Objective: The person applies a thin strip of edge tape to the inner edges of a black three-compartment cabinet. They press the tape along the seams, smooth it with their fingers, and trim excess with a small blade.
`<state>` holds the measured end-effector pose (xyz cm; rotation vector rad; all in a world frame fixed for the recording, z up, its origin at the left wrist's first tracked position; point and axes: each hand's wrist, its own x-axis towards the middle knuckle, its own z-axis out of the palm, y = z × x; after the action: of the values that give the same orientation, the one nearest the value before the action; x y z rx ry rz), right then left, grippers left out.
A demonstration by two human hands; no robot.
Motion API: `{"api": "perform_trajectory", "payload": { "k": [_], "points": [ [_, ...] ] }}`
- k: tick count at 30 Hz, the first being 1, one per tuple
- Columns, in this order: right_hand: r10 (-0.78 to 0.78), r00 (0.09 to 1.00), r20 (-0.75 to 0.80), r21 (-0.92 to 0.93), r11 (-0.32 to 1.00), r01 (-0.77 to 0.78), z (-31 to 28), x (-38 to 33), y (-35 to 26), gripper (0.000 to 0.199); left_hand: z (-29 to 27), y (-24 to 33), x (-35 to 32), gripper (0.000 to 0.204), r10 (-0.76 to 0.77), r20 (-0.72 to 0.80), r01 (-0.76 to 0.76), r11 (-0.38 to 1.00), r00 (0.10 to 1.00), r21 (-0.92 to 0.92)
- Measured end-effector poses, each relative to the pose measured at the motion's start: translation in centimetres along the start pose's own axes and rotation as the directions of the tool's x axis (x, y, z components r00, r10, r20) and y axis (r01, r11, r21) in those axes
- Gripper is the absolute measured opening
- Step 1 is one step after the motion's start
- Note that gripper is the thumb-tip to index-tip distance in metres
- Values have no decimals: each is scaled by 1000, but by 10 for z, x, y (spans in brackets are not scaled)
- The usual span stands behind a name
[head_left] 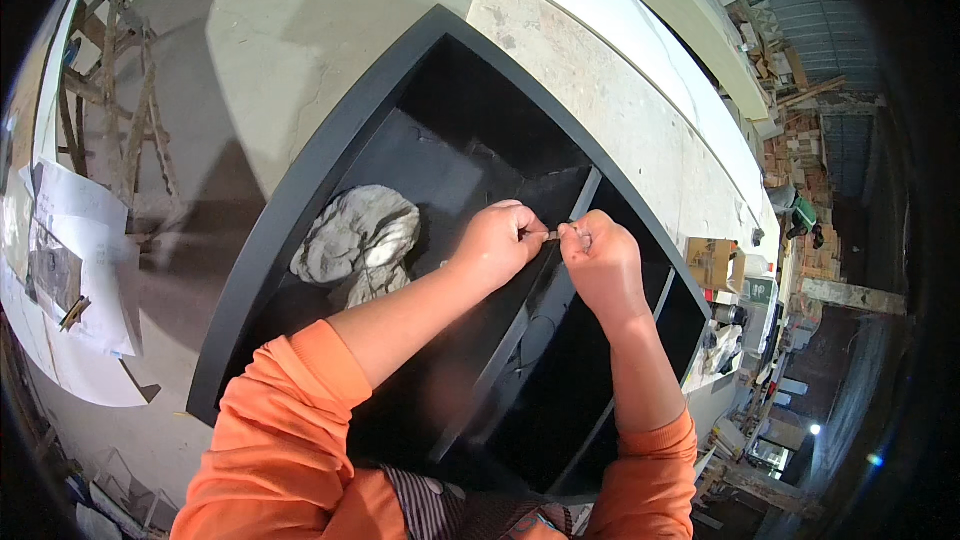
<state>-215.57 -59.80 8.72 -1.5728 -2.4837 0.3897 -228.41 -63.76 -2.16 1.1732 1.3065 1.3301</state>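
Both hands meet above a divider [510,340] inside a large black open-fronted cabinet [290,215]. My left hand [500,240] is closed in a pinch, thumb against the bent fingers. Close beside it on the right, my right hand [603,260] is also closed, its thumb and forefinger pressed together. Something small and thin shows between the two sets of fingertips, too small to name. A crumpled grey-white cloth [362,230] lies in the cabinet's left compartment, left of my left forearm.
White papers [85,250] lie on a surface at the far left, near a wooden stand [125,100]. Beyond the cabinet runs a long white panel [630,35]. To the right, a cardboard box [712,265] and a bottle [757,265] stand among clutter.
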Motion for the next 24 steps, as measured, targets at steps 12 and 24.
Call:
{"api": "perform_trajectory", "payload": {
  "k": [12, 24],
  "points": [
    [-77, 994, 73, -67, 994, 82, 8, -75, -39, 19, -36, 13, -74, 17, 23, 180, -57, 981, 983, 186],
    [15, 958, 286, -75, 997, 7, 12, -163, -96, 20, -78, 27, -157, 14, -43, 495, -100, 961, 868, 259]
  ]
}}
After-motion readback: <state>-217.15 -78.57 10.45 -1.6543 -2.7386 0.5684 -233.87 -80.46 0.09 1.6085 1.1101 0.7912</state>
